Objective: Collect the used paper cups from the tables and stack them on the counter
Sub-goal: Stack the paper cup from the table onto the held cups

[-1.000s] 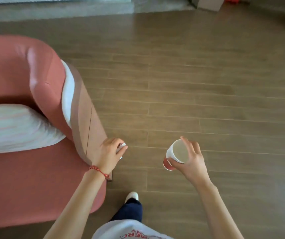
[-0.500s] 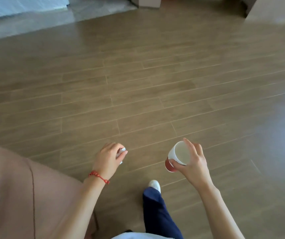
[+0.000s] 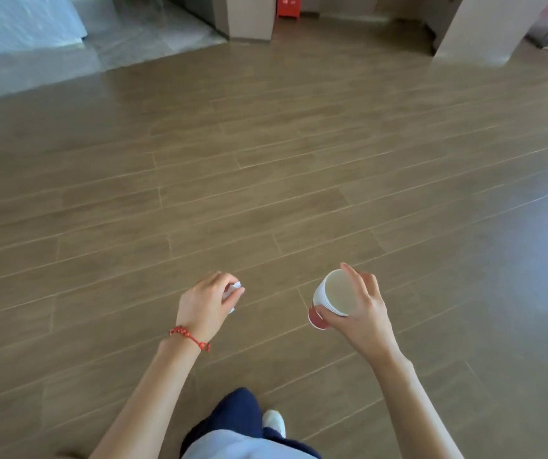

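— Where were the cups when you looked?

— In the person's right hand (image 3: 362, 313); a nested stack of paper cups (image 3: 329, 301), white near the rim and red at the base, tipped so the open mouth faced up toward the head; the thumb curled under the red end and the fingers wrapped over the rim side; the stack was carried above the wooden floor (image 3: 266, 180), well clear of it.

— And the other hand?

— The left hand (image 3: 208, 304), with a red bracelet (image 3: 189, 337) at the wrist, was curled round something small, white and crumpled (image 3: 235, 287); a scrap of paper, I guessed, though I could not tell for certain.

— No desk in sight?

— None that I could name; only floor, a leg in dark trousers and a white shoe (image 3: 274, 422).

— How would those cups handle?

— Light, I judged, and thin-walled; easily crushed if squeezed at the mouth; better taken round the middle or the stiffer base; a nested stack can slide apart when tilted, so a thumb under the bottom seemed sensible.
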A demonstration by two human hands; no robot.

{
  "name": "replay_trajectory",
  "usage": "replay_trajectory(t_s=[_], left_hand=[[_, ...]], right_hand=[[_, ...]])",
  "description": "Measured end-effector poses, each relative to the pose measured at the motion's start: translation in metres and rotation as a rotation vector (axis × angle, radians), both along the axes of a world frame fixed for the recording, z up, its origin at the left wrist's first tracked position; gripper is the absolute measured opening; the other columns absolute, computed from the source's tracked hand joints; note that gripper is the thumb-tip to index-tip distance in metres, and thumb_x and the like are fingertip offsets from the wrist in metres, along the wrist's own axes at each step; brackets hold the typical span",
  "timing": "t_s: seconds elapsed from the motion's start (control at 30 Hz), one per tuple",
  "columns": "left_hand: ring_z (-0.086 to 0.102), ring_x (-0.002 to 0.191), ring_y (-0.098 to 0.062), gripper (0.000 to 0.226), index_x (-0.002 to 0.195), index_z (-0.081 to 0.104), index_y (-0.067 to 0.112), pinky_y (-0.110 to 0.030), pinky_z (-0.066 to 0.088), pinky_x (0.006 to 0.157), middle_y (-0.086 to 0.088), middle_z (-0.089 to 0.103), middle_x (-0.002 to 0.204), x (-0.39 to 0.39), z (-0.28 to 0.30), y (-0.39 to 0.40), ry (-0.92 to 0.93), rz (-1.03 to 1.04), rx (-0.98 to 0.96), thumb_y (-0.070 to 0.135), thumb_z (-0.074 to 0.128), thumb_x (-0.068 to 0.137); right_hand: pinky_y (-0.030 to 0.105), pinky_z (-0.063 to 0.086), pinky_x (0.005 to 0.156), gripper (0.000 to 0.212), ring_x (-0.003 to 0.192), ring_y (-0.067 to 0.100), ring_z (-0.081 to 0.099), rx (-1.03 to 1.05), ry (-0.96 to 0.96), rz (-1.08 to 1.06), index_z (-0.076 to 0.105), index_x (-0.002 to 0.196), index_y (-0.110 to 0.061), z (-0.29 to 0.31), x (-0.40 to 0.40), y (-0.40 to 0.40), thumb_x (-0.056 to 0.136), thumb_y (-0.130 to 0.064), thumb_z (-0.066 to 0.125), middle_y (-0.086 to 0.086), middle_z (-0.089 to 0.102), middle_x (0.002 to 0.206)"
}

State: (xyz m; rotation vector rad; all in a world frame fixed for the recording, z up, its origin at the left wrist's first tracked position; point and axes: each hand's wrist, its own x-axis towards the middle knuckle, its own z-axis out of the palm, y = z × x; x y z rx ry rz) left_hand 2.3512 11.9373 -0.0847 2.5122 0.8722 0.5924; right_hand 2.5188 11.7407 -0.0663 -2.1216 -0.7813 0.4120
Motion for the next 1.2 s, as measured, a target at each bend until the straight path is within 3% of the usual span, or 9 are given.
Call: replay_trajectory(t_s=[0.13, 0.23, 0.57, 0.73, 0.87, 1.07, 1.2], left_hand=[[0.048, 0.052, -0.008, 0.011, 0.071, 0.062, 0.018, -0.015, 0.031, 0.043, 0.016, 0.046, 0.062, 0.066, -0.009, 0.043, 0.027, -0.028, -0.007, 0.026, 0.066, 0.077], [0.047, 0.051, -0.007, 0.013, 0.071, 0.063, 0.016, -0.014, 0.03, 0.042, 0.015, 0.047, 0.062, 0.12, -0.016, 0.083, 0.031, -0.033, -0.022, 0.014, 0.076, 0.073], [0.055, 0.052, -0.015, 0.01, 0.071, 0.064, 0.016, -0.02, 0.037, 0.045, 0.007, 0.056, 0.061, 0.333, -0.004, 0.252, -0.042, -0.055, 0.019, 0.026, 0.063, 0.071], [0.051, 0.052, -0.009, 0.011, 0.072, 0.063, 0.017, -0.017, 0.032, 0.044, 0.008, 0.056, 0.06, 0.426, 0.001, 0.306, -0.038, -0.077, 0.004, 0.017, 0.074, 0.072], [0.052, 0.052, -0.014, 0.016, 0.071, 0.064, 0.015, -0.019, 0.035, 0.045, 0.008, 0.055, 0.062, 0.498, -0.008, 0.344, -0.013, -0.101, -0.011, 0.01, 0.079, 0.069], [0.05, 0.051, -0.013, 0.014, 0.071, 0.064, 0.015, -0.021, 0.038, 0.045, 0.011, 0.054, 0.06, 0.63, -0.02, 0.405, -0.037, -0.111, 0.0, 0.013, 0.078, 0.071], [0.051, 0.05, -0.012, 0.01, 0.071, 0.063, 0.017, -0.018, 0.035, 0.044, 0.014, 0.049, 0.06, 0.726, -0.007, 0.445, -0.086, -0.1, 0.006, 0.026, 0.064, 0.072]], right_hand=[[0.014, 0.033, 0.076, 0.082, 0.095, 0.007, 0.043, -0.011, 0.012, -0.025, 0.036, 0.133, -0.034, -0.009, 0.061, 0.036, 0.065, -0.027, 0.081, -0.014, 0.035, 0.113], [0.019, 0.035, 0.078, 0.082, 0.097, 0.01, 0.045, -0.006, 0.012, -0.038, 0.036, 0.133, -0.033, -0.016, 0.116, 0.073, 0.064, -0.027, 0.081, -0.012, 0.036, 0.113], [0.02, 0.036, 0.079, 0.083, 0.098, 0.009, 0.043, 0.014, -0.014, -0.072, 0.034, 0.135, -0.033, -0.001, 0.315, 0.233, 0.066, -0.029, 0.08, -0.01, 0.036, 0.115], [0.022, 0.036, 0.08, 0.085, 0.099, 0.009, 0.042, 0.02, -0.021, -0.131, 0.036, 0.133, -0.034, 0.002, 0.403, 0.282, 0.063, -0.027, 0.082, -0.013, 0.037, 0.113], [0.022, 0.036, 0.081, 0.085, 0.1, 0.01, 0.044, 0.01, -0.008, -0.146, 0.036, 0.133, -0.035, -0.006, 0.478, 0.317, 0.063, -0.027, 0.082, -0.012, 0.037, 0.113], [0.022, 0.036, 0.08, 0.082, 0.099, 0.011, 0.044, 0.014, -0.003, -0.143, 0.035, 0.134, -0.033, -0.018, 0.609, 0.38, 0.066, -0.03, 0.08, -0.01, 0.038, 0.115], [0.016, 0.036, 0.077, 0.08, 0.1, 0.008, 0.044, 0.013, -0.008, -0.101, 0.035, 0.133, -0.036, -0.008, 0.706, 0.423, 0.067, -0.031, 0.079, -0.013, 0.037, 0.115]])
